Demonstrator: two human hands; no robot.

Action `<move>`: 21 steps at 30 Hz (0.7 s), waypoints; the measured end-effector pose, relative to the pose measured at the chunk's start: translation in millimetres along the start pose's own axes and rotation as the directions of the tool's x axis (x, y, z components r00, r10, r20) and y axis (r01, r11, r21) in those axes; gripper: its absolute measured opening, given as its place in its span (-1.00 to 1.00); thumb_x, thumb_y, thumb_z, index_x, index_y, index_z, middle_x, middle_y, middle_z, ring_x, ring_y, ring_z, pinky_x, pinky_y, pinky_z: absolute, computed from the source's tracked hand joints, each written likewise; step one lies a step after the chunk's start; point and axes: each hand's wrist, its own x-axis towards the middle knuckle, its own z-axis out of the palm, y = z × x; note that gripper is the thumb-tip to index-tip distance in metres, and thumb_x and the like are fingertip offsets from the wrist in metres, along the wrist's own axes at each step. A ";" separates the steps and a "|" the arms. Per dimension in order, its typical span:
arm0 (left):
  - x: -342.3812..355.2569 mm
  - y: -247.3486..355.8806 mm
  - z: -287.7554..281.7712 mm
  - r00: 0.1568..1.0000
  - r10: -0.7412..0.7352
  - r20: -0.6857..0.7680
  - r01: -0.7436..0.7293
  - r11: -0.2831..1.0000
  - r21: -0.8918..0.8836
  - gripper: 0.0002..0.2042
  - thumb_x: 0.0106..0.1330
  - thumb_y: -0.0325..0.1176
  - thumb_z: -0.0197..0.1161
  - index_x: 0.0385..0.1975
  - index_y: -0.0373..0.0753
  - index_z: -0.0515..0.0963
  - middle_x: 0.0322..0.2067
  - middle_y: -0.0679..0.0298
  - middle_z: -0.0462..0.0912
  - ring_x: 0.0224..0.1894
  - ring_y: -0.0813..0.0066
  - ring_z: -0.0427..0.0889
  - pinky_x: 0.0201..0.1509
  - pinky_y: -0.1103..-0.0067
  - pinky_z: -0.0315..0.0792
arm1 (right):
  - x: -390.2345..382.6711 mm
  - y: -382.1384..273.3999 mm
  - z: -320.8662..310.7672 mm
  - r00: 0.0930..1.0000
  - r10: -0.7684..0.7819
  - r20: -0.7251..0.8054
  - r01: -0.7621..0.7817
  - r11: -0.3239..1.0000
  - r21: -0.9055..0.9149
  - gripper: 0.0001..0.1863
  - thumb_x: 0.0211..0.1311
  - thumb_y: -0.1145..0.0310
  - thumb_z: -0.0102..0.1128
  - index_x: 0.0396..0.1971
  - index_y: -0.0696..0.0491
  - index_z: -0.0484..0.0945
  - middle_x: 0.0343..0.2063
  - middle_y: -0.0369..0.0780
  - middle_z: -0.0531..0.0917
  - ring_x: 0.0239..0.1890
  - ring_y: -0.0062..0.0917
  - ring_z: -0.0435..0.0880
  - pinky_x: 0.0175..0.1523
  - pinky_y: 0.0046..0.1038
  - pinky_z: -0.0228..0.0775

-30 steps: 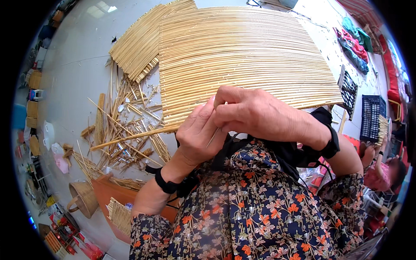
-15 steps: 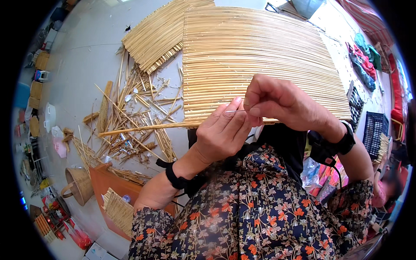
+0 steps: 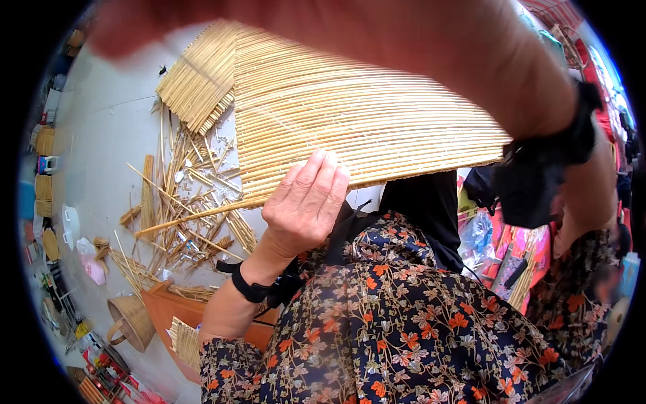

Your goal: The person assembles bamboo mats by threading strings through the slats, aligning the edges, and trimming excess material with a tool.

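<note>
A wide mat of straw-coloured stalks [image 3: 363,108], stitched with thread, lies in front of me. At its near edge my left hand [image 3: 304,202] is closed, the fingers flat together on the top stalks and the thumb hidden. One long stalk [image 3: 185,221] juts out to the left past the mat's side. My right hand [image 3: 175,15] is raised close to the camera, its arm stretching across the top of the view. Its fingers are smeared by motion, so whatever they hold cannot be made out.
A smaller stalk mat [image 3: 198,81] lies beyond at the left. Loose stalks and scraps [image 3: 195,195] litter the floor there. A woven basket [image 3: 132,322] and an orange-brown wooden board [image 3: 168,316] are at lower left. Clear plastic wrapping [image 3: 476,239] lies at the right.
My right hand has swung up and left, away from the left hand where a needle-like sliver showed between the fingers. My left hand has come down onto the mat's near edge.
</note>
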 end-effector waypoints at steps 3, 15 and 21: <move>-4.3 -6.1 -2.2 1.000 -0.016 -0.011 0.017 1.000 0.021 -0.77 0.28 -0.35 0.41 -0.10 -0.23 0.72 -0.09 0.14 0.78 0.05 0.23 0.77 0.13 0.37 0.61 | 22.4 -12.4 -15.4 0.996 -0.084 0.014 0.084 0.996 0.001 -0.75 0.48 0.34 0.19 -0.18 0.28 0.60 -0.38 -0.15 0.70 -0.36 -0.48 0.75 -0.13 -0.45 0.70; -33.0 -7.6 -3.5 0.999 -0.050 -0.009 0.050 0.999 -0.008 -0.76 0.26 -0.45 0.44 -0.08 -0.23 0.69 -0.03 0.14 0.76 0.10 0.17 0.74 0.18 0.33 0.61 | -83.8 44.5 -108.4 0.976 -0.055 -0.212 0.010 0.978 -0.208 -0.69 0.51 0.28 0.21 -0.05 0.26 0.57 -0.36 -0.19 0.65 -0.35 -0.53 0.71 -0.15 -0.50 0.67; -34.1 3.4 -27.8 0.991 -0.112 0.072 0.111 0.994 0.020 -0.72 0.25 -0.31 0.50 -0.07 -0.19 0.68 0.08 0.13 0.71 0.23 0.10 0.64 0.35 0.19 0.46 | -138.5 107.6 -80.2 0.921 0.151 -0.358 -0.199 0.975 -0.102 -0.86 0.55 0.41 0.10 -0.12 0.16 0.58 -0.38 -0.29 0.66 -0.37 -0.67 0.68 -0.18 -0.59 0.62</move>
